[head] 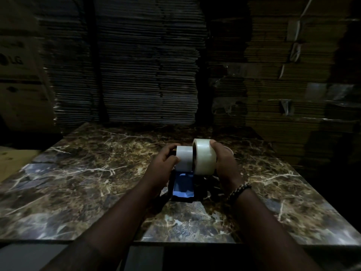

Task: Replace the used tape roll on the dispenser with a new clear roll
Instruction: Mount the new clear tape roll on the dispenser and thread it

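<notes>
A tape dispenser (pixel 182 189) with a blue plate and dark frame rests on the marble table (pixel 88 173). My left hand (pixel 164 165) grips it at the white hub (pixel 184 158), fingers curled over the hub's left side. My right hand (pixel 224 163) holds a full clear tape roll (pixel 204 157) upright, right next to the hub on its right side. The roll's hole faces the hub, and its left edge overlaps the hub's right end. A beaded bracelet sits on my right wrist.
Tall stacks of flattened cardboard (pixel 148 65) stand close behind the table's far edge. A large printed carton (pixel 17 61) stands at the left. More strapped cardboard (pixel 283 75) rises at the right. The scene is dim.
</notes>
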Tool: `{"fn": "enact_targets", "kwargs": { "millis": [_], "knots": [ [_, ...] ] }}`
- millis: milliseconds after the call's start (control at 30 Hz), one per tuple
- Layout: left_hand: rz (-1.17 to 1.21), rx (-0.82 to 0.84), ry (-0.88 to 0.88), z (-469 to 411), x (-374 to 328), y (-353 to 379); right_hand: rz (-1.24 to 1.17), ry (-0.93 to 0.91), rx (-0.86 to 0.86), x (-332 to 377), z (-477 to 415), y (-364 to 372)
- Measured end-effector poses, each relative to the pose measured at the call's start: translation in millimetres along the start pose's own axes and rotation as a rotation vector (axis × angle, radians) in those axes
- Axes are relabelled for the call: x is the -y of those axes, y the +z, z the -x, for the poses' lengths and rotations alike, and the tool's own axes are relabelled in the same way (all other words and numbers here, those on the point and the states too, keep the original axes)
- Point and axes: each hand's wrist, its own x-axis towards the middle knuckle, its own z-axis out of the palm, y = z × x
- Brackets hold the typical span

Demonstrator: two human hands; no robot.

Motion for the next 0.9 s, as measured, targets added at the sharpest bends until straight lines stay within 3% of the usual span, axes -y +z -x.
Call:
{"fn": "enact_targets", "kwargs": {
  "millis": [167,500,900],
  "knots": [
    [-0.013,-0.006,0.014,-1.0,2.6,0.1,0.021,0.005,0.017,2.1,5.5,1.6],
    [-0.012,-0.001,0.004,-0.9,6.9,-2.3,0.279,-0.129,0.011,-5.4,6.1,6.2],
    [-0.018,-0.013,0.022,2.4,2.6,-2.4,0.425,-0.319,0.026,-13.6,1.4,0.7]
  ]
}}
